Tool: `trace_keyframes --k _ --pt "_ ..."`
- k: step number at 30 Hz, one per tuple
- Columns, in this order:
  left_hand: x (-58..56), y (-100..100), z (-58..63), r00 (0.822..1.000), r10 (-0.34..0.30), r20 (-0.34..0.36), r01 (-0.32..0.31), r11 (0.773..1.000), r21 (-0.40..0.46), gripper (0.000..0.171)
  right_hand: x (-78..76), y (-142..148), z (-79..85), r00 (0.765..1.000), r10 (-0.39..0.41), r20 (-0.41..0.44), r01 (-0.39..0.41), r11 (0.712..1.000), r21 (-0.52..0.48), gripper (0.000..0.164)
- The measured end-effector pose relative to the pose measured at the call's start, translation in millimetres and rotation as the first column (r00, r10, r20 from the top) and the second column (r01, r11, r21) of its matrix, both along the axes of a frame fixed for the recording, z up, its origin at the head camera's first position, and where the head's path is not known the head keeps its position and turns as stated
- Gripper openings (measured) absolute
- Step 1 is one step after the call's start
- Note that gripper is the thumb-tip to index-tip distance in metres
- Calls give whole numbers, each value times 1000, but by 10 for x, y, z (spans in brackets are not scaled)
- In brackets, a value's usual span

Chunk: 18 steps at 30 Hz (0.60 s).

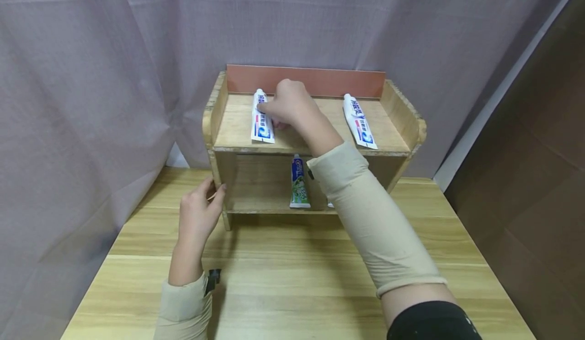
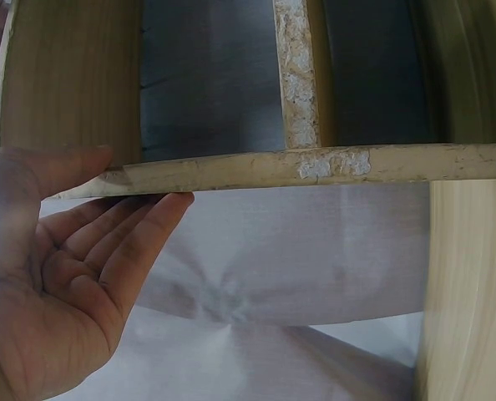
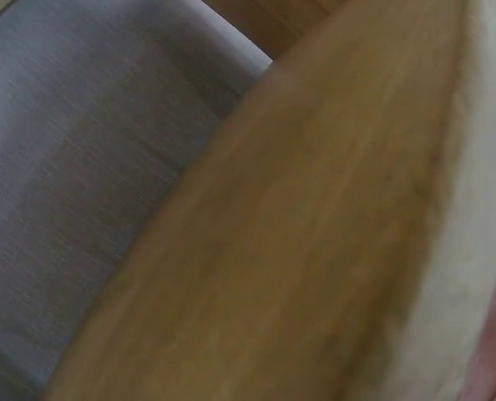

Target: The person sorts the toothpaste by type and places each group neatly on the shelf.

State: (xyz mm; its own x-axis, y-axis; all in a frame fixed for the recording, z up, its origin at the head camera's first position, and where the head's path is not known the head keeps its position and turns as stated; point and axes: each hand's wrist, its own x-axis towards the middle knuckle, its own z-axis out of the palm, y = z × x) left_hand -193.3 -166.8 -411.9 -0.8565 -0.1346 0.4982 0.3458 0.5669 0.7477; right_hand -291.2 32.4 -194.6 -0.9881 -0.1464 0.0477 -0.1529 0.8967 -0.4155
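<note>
A small two-tier wooden shelf (image 1: 311,151) stands on the table. My left hand (image 1: 198,213) holds the front edge of its left side panel (image 2: 231,173), thumb on one face and fingers on the other. On the upper board, my right hand (image 1: 294,105) pinches a white and blue toothpaste tube (image 1: 262,126) lying at the left, its cap toward the back. In the right wrist view, a wooden board (image 3: 273,225) hides nearly all of that hand. A second white toothpaste tube (image 1: 359,121) lies toward the right of the same board.
On the lower board lies a blue and green toothpaste tube (image 1: 299,185); the end of another tube (image 1: 330,204) shows beside my right sleeve. A reddish strip (image 1: 320,81) backs the upper board. Grey cloth (image 1: 292,20) hangs behind the wooden table (image 1: 283,279).
</note>
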Motion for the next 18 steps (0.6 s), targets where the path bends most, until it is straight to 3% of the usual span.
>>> trace_keyframes --k 18 --pt "2 -3 -2 1000 -3 -25 3 1000 -2 29 82 1 -41 998 0 -70 3 999 42 45"
